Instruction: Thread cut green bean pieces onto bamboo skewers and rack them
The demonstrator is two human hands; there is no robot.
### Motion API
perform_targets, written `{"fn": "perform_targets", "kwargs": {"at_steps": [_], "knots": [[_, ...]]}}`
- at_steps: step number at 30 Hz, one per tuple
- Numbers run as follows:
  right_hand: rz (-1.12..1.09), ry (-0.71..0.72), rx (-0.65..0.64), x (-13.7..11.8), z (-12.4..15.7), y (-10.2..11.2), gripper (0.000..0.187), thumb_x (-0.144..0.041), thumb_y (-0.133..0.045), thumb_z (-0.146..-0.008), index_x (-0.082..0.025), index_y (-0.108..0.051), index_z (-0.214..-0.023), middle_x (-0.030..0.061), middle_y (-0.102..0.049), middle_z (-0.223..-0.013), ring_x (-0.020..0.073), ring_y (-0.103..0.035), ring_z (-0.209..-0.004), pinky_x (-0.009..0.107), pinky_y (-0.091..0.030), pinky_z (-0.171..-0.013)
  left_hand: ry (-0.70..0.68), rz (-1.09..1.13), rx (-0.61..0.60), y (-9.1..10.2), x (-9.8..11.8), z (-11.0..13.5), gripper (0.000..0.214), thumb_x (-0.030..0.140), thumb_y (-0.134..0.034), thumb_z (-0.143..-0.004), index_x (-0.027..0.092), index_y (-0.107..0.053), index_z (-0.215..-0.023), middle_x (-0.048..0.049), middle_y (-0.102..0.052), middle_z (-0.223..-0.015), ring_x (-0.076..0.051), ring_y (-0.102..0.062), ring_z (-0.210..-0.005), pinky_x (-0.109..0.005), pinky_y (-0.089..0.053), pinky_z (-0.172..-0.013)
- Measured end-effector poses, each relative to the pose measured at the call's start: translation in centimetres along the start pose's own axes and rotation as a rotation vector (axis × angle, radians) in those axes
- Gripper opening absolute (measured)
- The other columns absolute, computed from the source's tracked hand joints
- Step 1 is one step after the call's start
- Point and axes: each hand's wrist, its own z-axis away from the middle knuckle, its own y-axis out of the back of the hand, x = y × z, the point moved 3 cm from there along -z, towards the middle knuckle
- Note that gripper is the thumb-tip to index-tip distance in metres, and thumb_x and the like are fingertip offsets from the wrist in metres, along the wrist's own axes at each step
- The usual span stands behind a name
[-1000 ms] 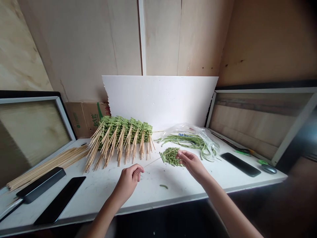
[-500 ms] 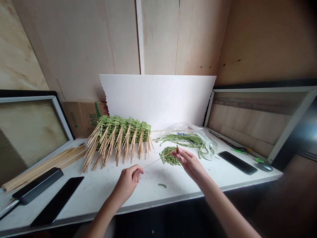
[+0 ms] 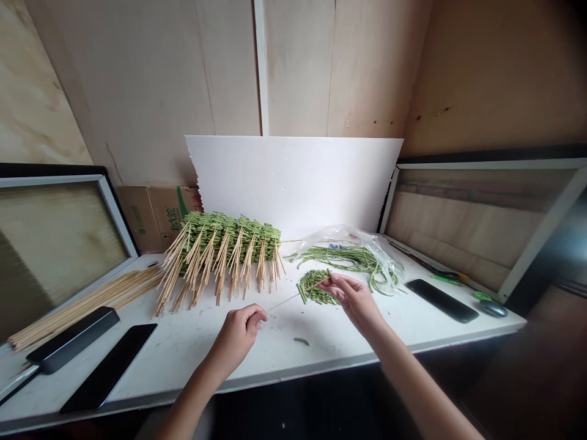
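Note:
My left hand [image 3: 243,327] is closed round the lower end of a thin bamboo skewer [image 3: 283,301], which slants up to the right. A short cut piece of green stalk [image 3: 301,293], like garlic scape or long bean, sits crosswise on the skewer. At the skewer's far end, my right hand [image 3: 351,296] pinches another green piece between thumb and fingers, largely hidden by the fingertips. Behind the skewer lies a heap of cut green pieces [image 3: 321,296]. One loose piece [image 3: 301,341] rests on the white table [image 3: 257,363] nearer me.
Filled skewers [image 3: 233,244] are stacked at the back left, beside bare skewers [image 3: 87,299]. Long green stalks [image 3: 339,260] lie in a clear plastic bag [image 3: 383,253]. Black phones [image 3: 110,366] [image 3: 443,300], a black box [image 3: 73,339] and a mouse [image 3: 493,308] lie toward the sides.
The view has shifted slightly. My right fingers have closed in a little over the green piece at the skewer's end; my left hand keeps its hold almost unmoved.

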Motion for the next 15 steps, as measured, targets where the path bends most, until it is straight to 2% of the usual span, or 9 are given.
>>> {"fn": "perform_targets", "kwargs": {"at_steps": [6, 15], "knots": [[0.011, 0.028, 0.04, 0.08, 0.01, -0.06, 0.031, -0.05, -0.084, -0.076, -0.021, -0.079, -0.087, 0.0086, -0.08, -0.091, 0.0308, -0.076, -0.096, 0.038, -0.058, -0.08, 0.0, -0.008, 0.009, 0.02, -0.1, 0.01, 0.033, 0.037, -0.048, -0.099, 0.018, -0.07, -0.083, 0.002, -0.051, -0.06, -0.014, -0.045, -0.054, -0.024, -0.034, -0.054], [-0.027, 0.042, 0.03, -0.04, 0.17, -0.04, 0.027, -0.042, -0.088, -0.073, -0.022, -0.079, -0.088, 0.0069, -0.081, -0.089, 0.0279, -0.077, -0.091, 0.038, -0.055, -0.081, 0.007, -0.048, 0.01, 0.19, -0.08, 0.07, 0.034, 0.036, -0.047, -0.1, 0.018, -0.07, -0.083, 0.0013, -0.052, -0.061, -0.014, -0.044, -0.055, -0.024, -0.033, -0.055]]}}
